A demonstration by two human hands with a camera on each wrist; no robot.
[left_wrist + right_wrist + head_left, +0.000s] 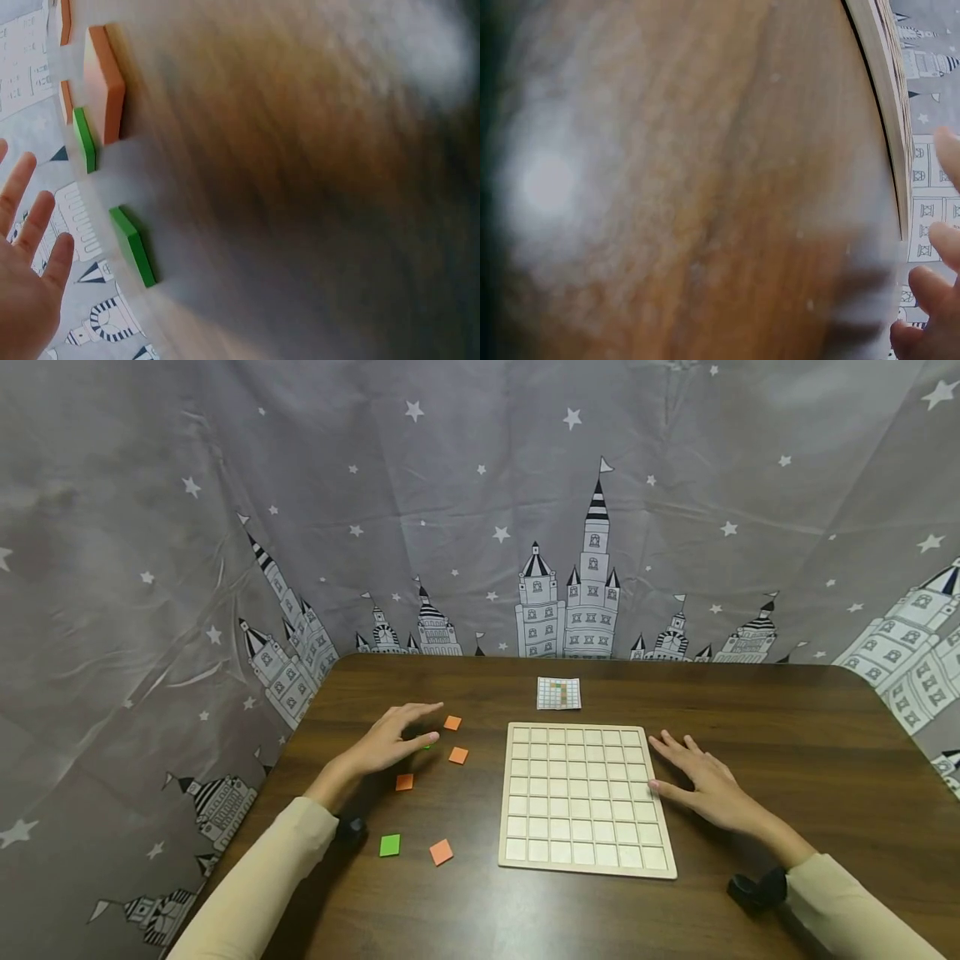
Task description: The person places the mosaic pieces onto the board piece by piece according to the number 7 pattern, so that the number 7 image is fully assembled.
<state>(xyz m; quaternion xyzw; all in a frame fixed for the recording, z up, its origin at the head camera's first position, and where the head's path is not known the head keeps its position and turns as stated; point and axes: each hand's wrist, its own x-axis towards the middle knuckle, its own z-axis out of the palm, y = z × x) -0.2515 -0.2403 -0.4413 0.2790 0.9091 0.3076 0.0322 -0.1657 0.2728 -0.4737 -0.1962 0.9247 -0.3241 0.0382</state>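
My left hand (388,742) hovers over the left of the table with its fingers extended and nothing held. Beneath it, a green square tile (427,746) is mostly hidden. Orange tiles (452,722) (458,756) (405,782) lie around that hand. Nearer the front are another green tile (390,845) and a salmon-orange tile (442,852). A pale wooden grid board (504,802), its squares bare, lies in the middle. At its right edge is my right hand (708,785), fingers spread; whether the fingertips touch the rim cannot be told.
Behind the board lies a small printed card (558,693) showing a grid with coloured squares. The brown wooden table (810,735) ends at a grey curtain (450,510) with castles and stars. A black wrist device (757,891) hangs below the right sleeve.
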